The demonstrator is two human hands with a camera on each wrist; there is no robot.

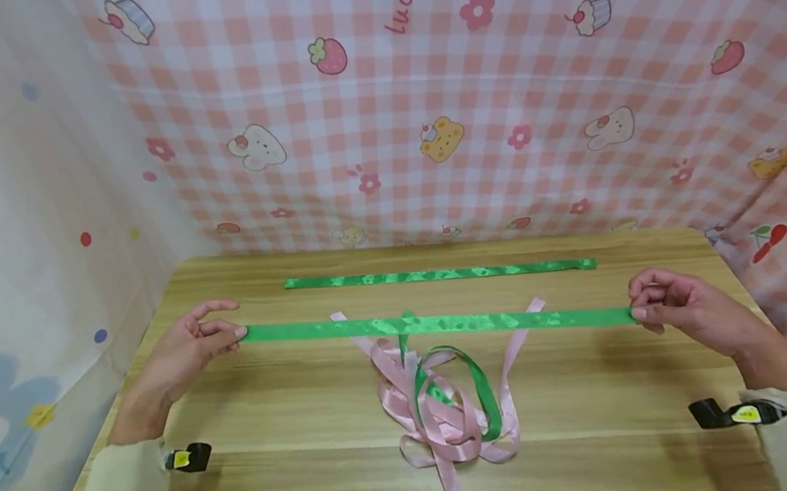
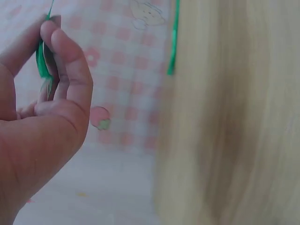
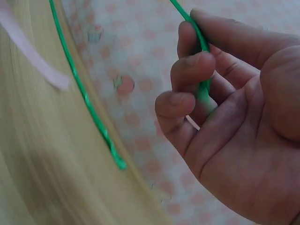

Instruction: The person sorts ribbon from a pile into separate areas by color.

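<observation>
A green satin ribbon (image 1: 460,321) is stretched nearly straight above the table between both hands. My left hand (image 1: 190,354) pinches its left end between thumb and finger. At the other end, my right hand (image 1: 695,308) pinches it too, the remaining fingers curled. In the left wrist view a short green tail hangs inside the left hand (image 2: 56,93); the right wrist view has the ribbon running into the fingers of the right hand (image 3: 234,103). Below the taut ribbon lies a loose heap of pink ribbon (image 1: 450,425) with a green ribbon loop (image 1: 485,397) mixed in.
A second green ribbon (image 1: 440,274) lies flat and straight near the back edge of the wooden table (image 1: 280,469). A pink checked cloth (image 1: 377,101) hangs behind the table, and a white printed cloth (image 1: 12,224) hangs on the left.
</observation>
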